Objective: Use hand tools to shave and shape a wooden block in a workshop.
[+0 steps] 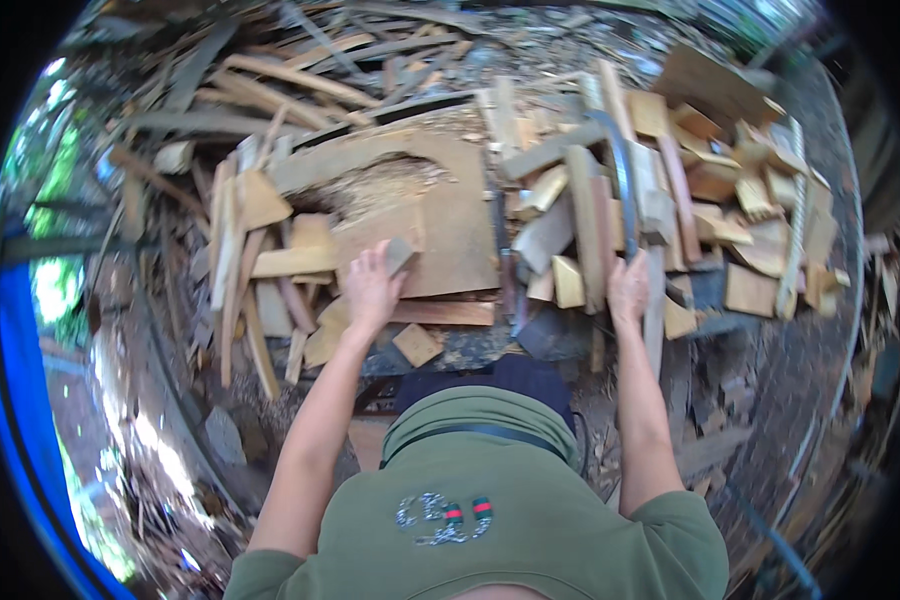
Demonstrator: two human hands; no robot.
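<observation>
My left hand (372,285) is closed around the near end of a small wooden block (398,256), over a flat wooden board (460,220). Off to the right, my right hand (628,290) grips the near end of what looks like a bow saw (625,175). Its curved blue frame points away from me across a row of wood strips; its blade cannot be made out. A thick wooden strip (588,220) lies just left of the saw, and a pale one (654,320) passes beside my right hand.
Wood offcuts (755,200) are heaped at the right, and more strips (232,250) lean at the left. A worn hollow with sawdust (380,190) shows beyond the board. Long scrap slats (300,80) pile up at the back. A blue sheet (30,400) hangs at far left.
</observation>
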